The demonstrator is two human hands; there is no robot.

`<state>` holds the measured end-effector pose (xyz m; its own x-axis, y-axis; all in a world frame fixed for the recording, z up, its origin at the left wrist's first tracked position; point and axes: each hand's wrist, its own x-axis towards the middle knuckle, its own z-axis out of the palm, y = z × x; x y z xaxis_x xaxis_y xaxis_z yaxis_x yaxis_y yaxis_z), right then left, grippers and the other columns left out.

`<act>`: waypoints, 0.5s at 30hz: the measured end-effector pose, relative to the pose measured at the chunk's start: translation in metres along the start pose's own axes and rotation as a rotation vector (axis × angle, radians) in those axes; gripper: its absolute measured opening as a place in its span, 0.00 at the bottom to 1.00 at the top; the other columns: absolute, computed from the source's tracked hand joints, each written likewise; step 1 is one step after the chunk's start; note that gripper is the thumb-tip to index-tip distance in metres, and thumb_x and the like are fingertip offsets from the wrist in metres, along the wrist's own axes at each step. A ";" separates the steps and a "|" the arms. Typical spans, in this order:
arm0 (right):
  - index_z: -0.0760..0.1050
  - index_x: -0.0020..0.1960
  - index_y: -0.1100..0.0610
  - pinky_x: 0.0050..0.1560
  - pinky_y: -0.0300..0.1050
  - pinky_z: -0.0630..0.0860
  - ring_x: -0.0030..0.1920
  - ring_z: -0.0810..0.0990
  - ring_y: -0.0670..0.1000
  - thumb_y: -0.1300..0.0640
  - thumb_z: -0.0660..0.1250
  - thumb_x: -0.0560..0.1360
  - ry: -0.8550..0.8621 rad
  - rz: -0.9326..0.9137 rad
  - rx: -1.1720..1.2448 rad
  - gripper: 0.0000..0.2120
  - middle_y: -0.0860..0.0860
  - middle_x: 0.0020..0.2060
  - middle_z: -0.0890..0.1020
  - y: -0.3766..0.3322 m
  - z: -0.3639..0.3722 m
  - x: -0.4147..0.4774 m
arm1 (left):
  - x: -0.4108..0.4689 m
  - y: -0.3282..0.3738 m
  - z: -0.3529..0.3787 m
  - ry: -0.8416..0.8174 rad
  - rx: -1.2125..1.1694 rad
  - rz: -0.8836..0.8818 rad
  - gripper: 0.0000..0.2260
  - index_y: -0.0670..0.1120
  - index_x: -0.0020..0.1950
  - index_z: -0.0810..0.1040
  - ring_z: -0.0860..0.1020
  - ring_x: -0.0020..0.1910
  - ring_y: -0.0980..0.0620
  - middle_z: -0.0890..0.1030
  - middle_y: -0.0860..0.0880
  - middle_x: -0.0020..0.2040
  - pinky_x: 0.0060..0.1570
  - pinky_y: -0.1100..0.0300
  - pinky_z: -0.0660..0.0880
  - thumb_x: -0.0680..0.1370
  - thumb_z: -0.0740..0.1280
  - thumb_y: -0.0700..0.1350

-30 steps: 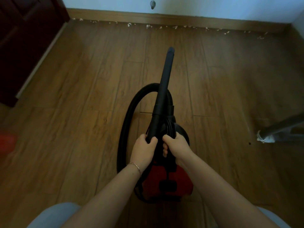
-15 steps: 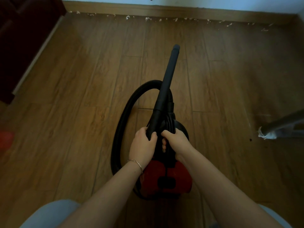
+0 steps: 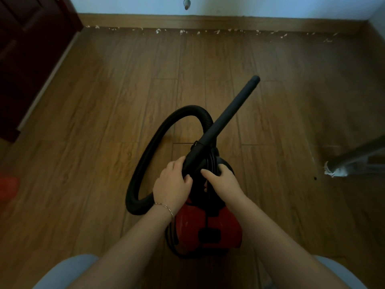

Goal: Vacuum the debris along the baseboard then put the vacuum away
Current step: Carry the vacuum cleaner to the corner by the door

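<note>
A red and black canister vacuum (image 3: pixel 208 228) sits on the wood floor just in front of me. Its black hose (image 3: pixel 158 140) loops out to the left. My left hand (image 3: pixel 171 184) grips the base of the black wand (image 3: pixel 229 113), which slants up and to the right. My right hand (image 3: pixel 224 182) holds the black top of the vacuum body beside the wand. White debris bits (image 3: pixel 200 32) lie scattered along the wooden baseboard (image 3: pixel 229 20) at the far wall, well beyond the wand tip.
A dark wooden door (image 3: pixel 27 55) stands at the left. A grey pole with a white rag end (image 3: pixel 337 170) lies on the floor at the right. A red object (image 3: pixel 8 186) shows blurred at the left edge. A doorstop (image 3: pixel 186 3) sticks out of the wall.
The wand has swung from pointing nearly straight ahead to leaning right. The hose loop has widened to the left. Both hands keep their hold.
</note>
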<state>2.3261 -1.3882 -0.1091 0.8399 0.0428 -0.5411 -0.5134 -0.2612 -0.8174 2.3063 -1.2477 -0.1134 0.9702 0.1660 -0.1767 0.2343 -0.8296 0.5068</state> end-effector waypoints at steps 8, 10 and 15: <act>0.74 0.52 0.55 0.38 0.43 0.77 0.34 0.80 0.49 0.51 0.65 0.77 0.012 0.013 -0.043 0.08 0.51 0.35 0.80 0.000 0.005 -0.003 | 0.011 -0.008 0.009 -0.031 0.109 -0.031 0.25 0.50 0.74 0.60 0.69 0.66 0.47 0.70 0.48 0.69 0.63 0.49 0.70 0.78 0.60 0.46; 0.74 0.52 0.55 0.41 0.44 0.77 0.36 0.80 0.49 0.50 0.65 0.77 0.010 0.012 -0.065 0.09 0.51 0.37 0.81 0.000 0.004 -0.004 | 0.010 -0.009 0.010 -0.036 0.072 -0.034 0.24 0.49 0.74 0.60 0.69 0.67 0.47 0.70 0.48 0.69 0.64 0.48 0.69 0.78 0.60 0.46; 0.72 0.60 0.55 0.46 0.46 0.80 0.46 0.80 0.49 0.48 0.65 0.76 0.020 -0.033 -0.221 0.17 0.50 0.50 0.81 -0.006 -0.002 -0.010 | 0.007 -0.012 0.012 -0.031 0.033 0.021 0.24 0.48 0.74 0.61 0.66 0.70 0.48 0.67 0.47 0.71 0.68 0.48 0.66 0.78 0.59 0.47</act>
<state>2.3206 -1.3888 -0.0984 0.8599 0.0357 -0.5092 -0.4366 -0.4655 -0.7699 2.3091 -1.2432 -0.1306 0.9724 0.1319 -0.1926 0.2110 -0.8498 0.4831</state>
